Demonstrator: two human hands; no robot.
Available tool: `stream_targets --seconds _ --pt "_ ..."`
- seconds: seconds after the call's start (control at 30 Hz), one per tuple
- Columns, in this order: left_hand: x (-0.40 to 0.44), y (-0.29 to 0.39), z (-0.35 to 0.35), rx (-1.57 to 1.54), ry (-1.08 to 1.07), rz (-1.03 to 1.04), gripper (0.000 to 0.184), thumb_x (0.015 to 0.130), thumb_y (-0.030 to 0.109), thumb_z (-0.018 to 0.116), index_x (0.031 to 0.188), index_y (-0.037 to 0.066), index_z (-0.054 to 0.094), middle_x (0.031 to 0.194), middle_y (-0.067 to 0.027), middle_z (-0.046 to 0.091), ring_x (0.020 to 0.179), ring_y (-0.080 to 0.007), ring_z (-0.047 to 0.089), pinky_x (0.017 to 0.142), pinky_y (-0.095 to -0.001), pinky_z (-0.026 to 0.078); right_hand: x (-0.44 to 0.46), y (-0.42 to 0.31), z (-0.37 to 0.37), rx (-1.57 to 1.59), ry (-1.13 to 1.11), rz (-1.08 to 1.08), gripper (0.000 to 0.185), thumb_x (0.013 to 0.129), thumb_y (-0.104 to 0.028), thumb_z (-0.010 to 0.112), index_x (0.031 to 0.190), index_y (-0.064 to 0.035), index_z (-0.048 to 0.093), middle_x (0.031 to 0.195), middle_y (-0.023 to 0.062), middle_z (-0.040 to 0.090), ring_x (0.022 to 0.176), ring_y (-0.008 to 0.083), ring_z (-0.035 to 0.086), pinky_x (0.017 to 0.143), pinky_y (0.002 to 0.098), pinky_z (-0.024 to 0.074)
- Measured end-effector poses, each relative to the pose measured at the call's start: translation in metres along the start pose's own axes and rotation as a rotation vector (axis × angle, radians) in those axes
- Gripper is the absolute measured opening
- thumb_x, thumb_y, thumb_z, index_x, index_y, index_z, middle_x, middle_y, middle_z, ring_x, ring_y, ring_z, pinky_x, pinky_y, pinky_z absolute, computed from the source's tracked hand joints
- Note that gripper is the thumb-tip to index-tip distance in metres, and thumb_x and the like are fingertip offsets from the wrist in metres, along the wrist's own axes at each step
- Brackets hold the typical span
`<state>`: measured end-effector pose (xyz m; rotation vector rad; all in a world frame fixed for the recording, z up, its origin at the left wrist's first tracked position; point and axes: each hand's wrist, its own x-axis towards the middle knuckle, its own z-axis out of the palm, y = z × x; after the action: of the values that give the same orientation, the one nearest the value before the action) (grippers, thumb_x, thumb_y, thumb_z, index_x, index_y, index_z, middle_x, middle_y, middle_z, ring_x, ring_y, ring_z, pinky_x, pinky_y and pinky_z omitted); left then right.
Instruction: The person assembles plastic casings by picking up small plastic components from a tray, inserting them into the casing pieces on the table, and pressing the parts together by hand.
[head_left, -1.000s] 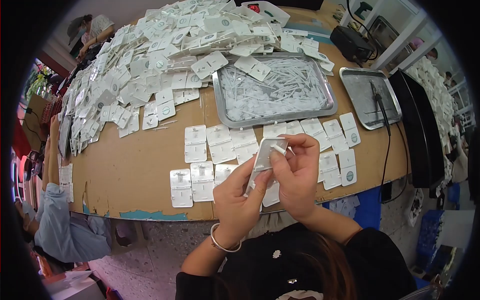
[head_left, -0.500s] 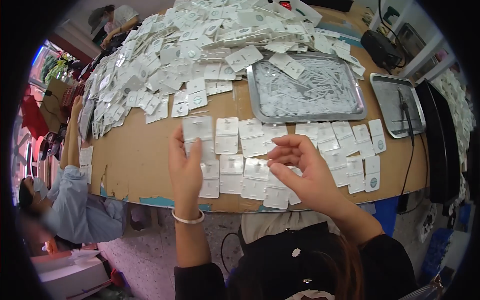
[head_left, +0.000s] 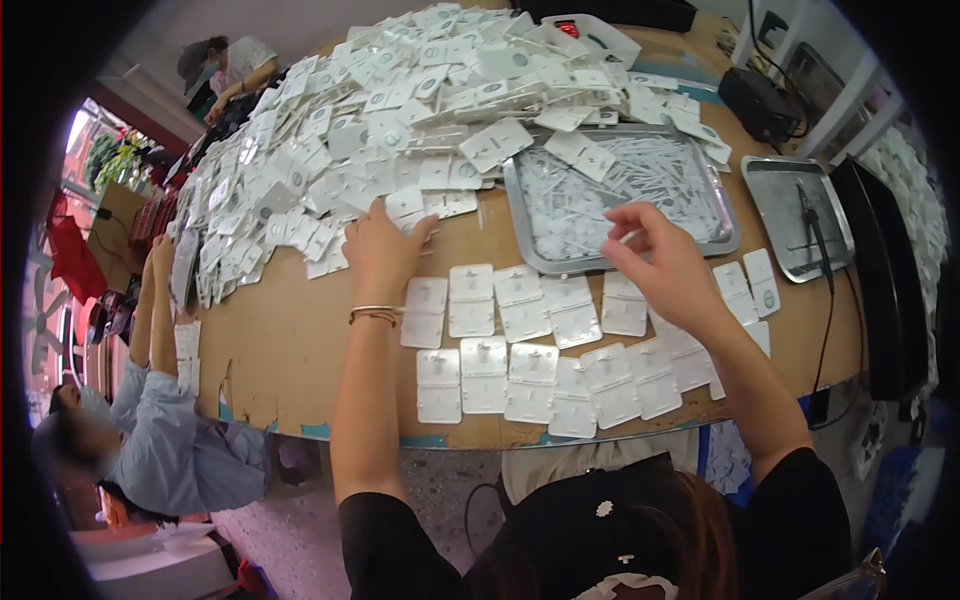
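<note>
Landmark: the metal tray of white sticks on the cardboard-topped counter. Two rows of opened white plates lay on its near side, running out to its left; that share looked set out. Far more seemed left: a great heap of plates rose beyond the tray and to its left. The left hand was at the heap's near edge, left of the tray, thumb and fingers apart around a loose plate; contact could not be told. The right hand hung above the tray's near side, its grip loosely curled with a gap, no piece made out in it. In the way: one plate overlapped the tray's far left corner, and the right forearm hid part of the rows. Right of the tray sat a smaller tray with a corded tool, then a long black bin. Well left of the tray, a co-worker's blue sleeve showed at the counter's edge.
</note>
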<state>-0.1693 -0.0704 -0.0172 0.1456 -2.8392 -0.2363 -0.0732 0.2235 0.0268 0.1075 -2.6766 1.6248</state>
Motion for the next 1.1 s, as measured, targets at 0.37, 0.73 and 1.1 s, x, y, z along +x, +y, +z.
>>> stream_targets --seconds 0.37,0.73,1.1 --pt "-0.026 0.017 -0.027 -1.094 -0.073 -0.084 0.031 0.091 0.027 0.058 0.102 -0.002 0.056 0.092 -0.0074 0.06 0.081 -0.014 0.058 0.068 -0.0276 0.048 0.096 0.07 -0.006 -0.594 0.051 -0.053 0.012 0.079 -0.014 0.064 0.086 -0.0041 0.062 0.088 0.0109 0.06 0.085 0.0271 0.058 0.075 0.0368 0.0461" --pt "-0.126 0.097 -0.059 -1.648 -0.653 -0.11 0.03 0.092 0.009 0.055 0.117 -0.005 0.045 0.106 -0.0115 0.06 0.095 -0.0152 0.06 0.08 -0.0293 0.054 -0.01 -0.007 -0.01 0.087 0.078 -0.332 0.019 0.081 -0.009 0.066 0.099 -0.002 0.064 0.083 0.0088 0.064 0.073 0.0164 0.059 0.064 0.0288 0.0467" --pt "-0.148 0.109 -0.075 -1.626 -0.593 0.023 0.024 0.094 0.012 0.054 0.109 -0.006 0.055 0.096 -0.009 0.064 0.087 -0.0101 0.058 0.073 -0.0231 0.048 -0.051 -0.013 -0.005 -0.137 0.158 -0.82 0.021 0.069 0.005 0.072 0.086 -0.0038 0.063 0.082 0.0064 0.062 0.073 0.017 0.059 0.067 0.029 0.047"
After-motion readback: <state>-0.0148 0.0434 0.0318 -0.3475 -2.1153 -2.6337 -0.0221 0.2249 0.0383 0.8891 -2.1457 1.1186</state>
